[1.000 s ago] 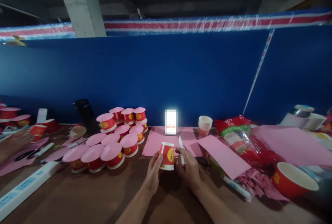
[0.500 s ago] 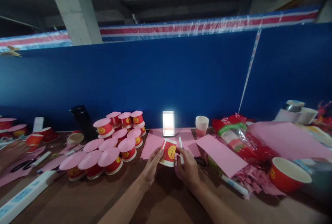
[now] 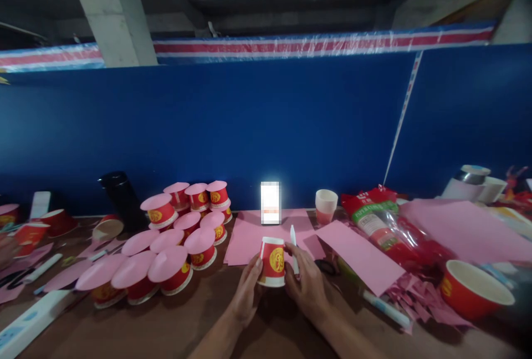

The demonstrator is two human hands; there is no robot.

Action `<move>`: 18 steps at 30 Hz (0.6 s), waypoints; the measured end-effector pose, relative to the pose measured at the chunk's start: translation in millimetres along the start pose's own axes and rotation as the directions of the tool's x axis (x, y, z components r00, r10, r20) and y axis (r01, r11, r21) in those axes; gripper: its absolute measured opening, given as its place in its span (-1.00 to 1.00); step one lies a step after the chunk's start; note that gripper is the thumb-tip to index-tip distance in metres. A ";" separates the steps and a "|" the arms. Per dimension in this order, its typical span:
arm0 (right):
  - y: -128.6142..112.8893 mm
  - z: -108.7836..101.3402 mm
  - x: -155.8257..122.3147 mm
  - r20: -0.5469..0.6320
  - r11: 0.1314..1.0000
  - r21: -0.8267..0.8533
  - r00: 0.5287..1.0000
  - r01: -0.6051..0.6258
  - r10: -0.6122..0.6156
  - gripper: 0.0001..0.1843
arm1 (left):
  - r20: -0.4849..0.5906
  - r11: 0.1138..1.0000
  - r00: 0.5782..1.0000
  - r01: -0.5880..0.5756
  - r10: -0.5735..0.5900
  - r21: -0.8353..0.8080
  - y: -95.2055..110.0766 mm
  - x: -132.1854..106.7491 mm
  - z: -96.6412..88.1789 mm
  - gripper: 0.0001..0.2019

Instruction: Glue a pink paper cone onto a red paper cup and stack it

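My left hand [image 3: 248, 291] is closed around the left side of a red paper cup [image 3: 269, 254] with a gold emblem and white rims. The cup stands nearly upright in front of me, above the brown table. In my right hand [image 3: 306, 281] a slim white pen-shaped stick [image 3: 293, 237] points upward, and my right fingertips meet the cup's right side. Just behind the cup lie pink paper sheets [image 3: 245, 237]. To the left stand several red cups topped with pink paper cones [image 3: 168, 263].
A glowing phone [image 3: 271, 204] stands at the back. Right of it are a pale cup [image 3: 326, 204], a pink sheet [image 3: 361, 259], a red plastic bag [image 3: 374, 215] and a red bowl [image 3: 469, 298]. Left are a black bottle [image 3: 122, 198], a power strip [image 3: 33, 317] and another person's hand [image 3: 6, 248].
The cup has straightened from a tilt and come slightly lower, with both hands following. My view has shifted a little, and the other person's hand has mostly left it on the left.
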State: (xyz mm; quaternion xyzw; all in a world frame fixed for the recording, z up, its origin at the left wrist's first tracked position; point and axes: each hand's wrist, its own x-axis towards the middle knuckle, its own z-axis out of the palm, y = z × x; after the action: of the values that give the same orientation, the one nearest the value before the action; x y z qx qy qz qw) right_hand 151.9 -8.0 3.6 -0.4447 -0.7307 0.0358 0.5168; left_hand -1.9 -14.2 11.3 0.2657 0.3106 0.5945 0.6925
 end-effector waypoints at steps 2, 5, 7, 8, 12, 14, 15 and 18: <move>-1.0 -1.2 -0.3 0.012 1.000 -0.014 1.000 -0.003 0.003 -0.60 | -0.025 0.999 1.000 0.014 -0.014 -0.032 -0.2 0.3 -2.3 -0.61; -3.9 -4.7 -0.1 0.049 1.000 -0.022 0.999 -0.014 0.016 -0.57 | -0.044 0.998 0.998 0.035 -0.037 -0.050 -0.9 1.4 -6.6 -0.61; -5.9 -6.9 0.3 0.063 1.000 -0.021 0.998 -0.011 0.012 -0.54 | -0.068 0.998 0.997 0.040 -0.043 -0.046 -1.5 2.5 -9.5 -0.62; -6.7 -7.8 0.4 0.068 1.000 -0.022 0.998 0.000 0.002 -0.51 | -0.085 0.998 0.995 0.041 -0.044 -0.043 -1.8 3.1 -10.8 -0.62; -6.7 -8.4 -1.0 0.110 0.997 -0.056 0.992 0.060 -0.053 -0.38 | -0.084 0.997 0.993 0.081 -0.081 -0.003 -1.1 4.6 -13.5 -0.57; -4.5 -7.0 -3.1 0.131 0.995 -0.065 0.989 0.077 -0.068 -0.31 | -0.058 0.993 0.991 0.119 -0.118 0.017 0.8 4.3 -11.9 -0.51; -3.0 -6.0 -4.3 0.138 0.995 -0.063 0.988 0.080 -0.071 -0.28 | -0.057 0.991 0.989 0.136 -0.134 0.020 2.1 3.9 -10.5 -0.49; 1.4 -3.4 -7.2 0.164 0.995 -0.062 0.984 0.075 -0.064 -0.18 | -0.066 0.983 0.981 0.185 -0.184 0.010 5.7 2.6 -5.8 -0.44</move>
State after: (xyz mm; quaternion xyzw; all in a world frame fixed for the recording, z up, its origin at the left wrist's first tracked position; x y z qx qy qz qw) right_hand 155.9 -13.6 -0.7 -0.4319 -0.7861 0.0289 0.4413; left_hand -9.7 -10.8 11.4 0.2221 0.3611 0.5335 0.7319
